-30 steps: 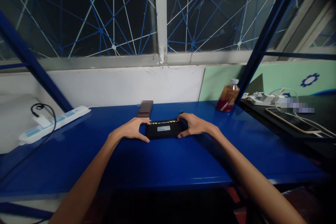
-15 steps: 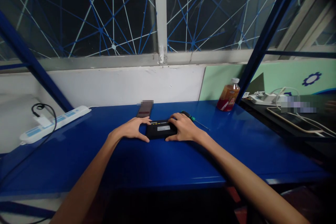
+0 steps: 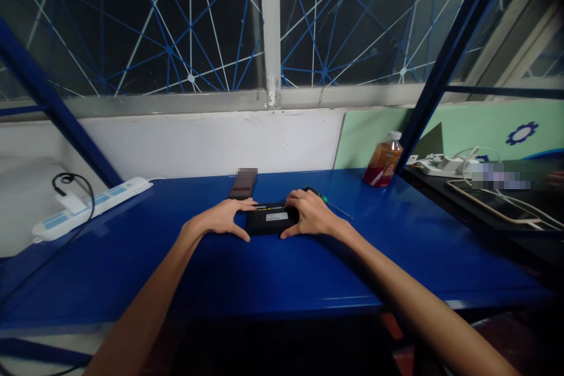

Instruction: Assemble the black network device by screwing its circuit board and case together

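Note:
A flat black box-shaped device [image 3: 268,227] with a pale label and a row of yellow marks along its far side lies on the blue table [image 3: 282,276]. My left hand [image 3: 227,218] holds its left end, fingers at the far corner and thumb at the near one. Around the right end, my right hand [image 3: 311,214] has its fingers curled over the far edge and its thumb at the near edge. Just beyond my right hand lies a screwdriver [image 3: 325,198] with a green and black handle. Behind the device is a dark flat phone-like object [image 3: 242,184], partly blurred out.
At left, a white power strip [image 3: 110,200] has a plug and black cable in it. A bottle of reddish drink [image 3: 383,160] stands at the back right by a blue post. Farther right, a phone [image 3: 489,202] and white cables lie on a dark surface.
The black device has shifted very slightly to the right and toward me, with both hands still on it. Its far strip of yellow marks shows a little less.

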Available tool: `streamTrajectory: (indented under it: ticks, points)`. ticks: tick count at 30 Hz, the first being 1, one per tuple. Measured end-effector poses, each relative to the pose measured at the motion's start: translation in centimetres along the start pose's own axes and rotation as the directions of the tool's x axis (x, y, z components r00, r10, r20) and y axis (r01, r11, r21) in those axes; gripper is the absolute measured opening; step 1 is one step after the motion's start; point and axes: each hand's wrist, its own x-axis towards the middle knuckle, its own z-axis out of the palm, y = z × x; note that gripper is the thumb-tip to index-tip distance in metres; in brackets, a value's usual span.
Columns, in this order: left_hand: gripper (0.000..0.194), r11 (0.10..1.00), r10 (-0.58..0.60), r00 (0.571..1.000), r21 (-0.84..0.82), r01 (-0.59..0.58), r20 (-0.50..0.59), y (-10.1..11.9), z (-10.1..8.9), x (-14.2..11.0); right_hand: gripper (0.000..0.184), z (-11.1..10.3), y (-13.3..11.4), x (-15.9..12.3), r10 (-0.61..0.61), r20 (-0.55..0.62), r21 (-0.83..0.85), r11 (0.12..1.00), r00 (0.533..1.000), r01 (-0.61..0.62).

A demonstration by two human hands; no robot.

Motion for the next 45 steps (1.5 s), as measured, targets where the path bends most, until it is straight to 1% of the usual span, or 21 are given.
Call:
streamTrajectory:
  ticks: [7,13,21,26,31,36,41,45]
  points:
    - [0.088,1.000,0.022,1.000,-0.017,-0.022,0.003,-0.2,0.2,0.1,0.075,-0.7,0.2,-0.1,0.059,0.037,0.107,0.992,0.998,-0.063]
    - [0.088,1.000,0.026,1.000,-0.010,-0.026,-0.011,-0.2,0.3,0.1,0.075,-0.6,0.4,-0.2,0.065,0.029,0.131,0.989,0.997,-0.068]
    - [0.084,0.997,0.016,1.000,-0.070,-0.016,-0.006,0.3,0.0,0.0,0.071,-1.1,0.2,-0.2,0.043,0.021,0.084,0.995,0.999,-0.044]
    - [0.080,0.996,-0.012,0.999,-0.090,0.007,-0.048,0.8,0.0,-0.1,0.073,-0.6,0.2,-0.3,0.033,0.007,0.032,0.999,0.999,-0.033]
    - [0.075,0.995,0.003,0.998,-0.101,-0.009,-0.056,1.1,-0.1,-0.2,0.076,-0.1,0.2,-0.4,0.001,-0.010,-0.048,0.999,1.000,-0.001]
    - [0.084,0.993,-0.013,0.998,-0.119,0.005,-0.067,1.0,-0.4,-0.5,0.079,-0.5,0.0,-0.6,-0.027,-0.012,-0.061,0.998,1.000,0.026]
    - [0.091,0.997,-0.055,0.996,-0.052,0.051,-0.076,0.4,-0.5,-0.5,0.078,-0.6,-0.1,-0.7,-0.020,-0.003,-0.064,0.998,1.000,0.020]
    - [0.088,0.999,-0.036,0.994,0.007,0.037,-0.099,0.4,-0.5,-0.6,0.082,-0.9,-0.1,-0.7,-0.017,-0.002,-0.088,0.996,1.000,0.017]
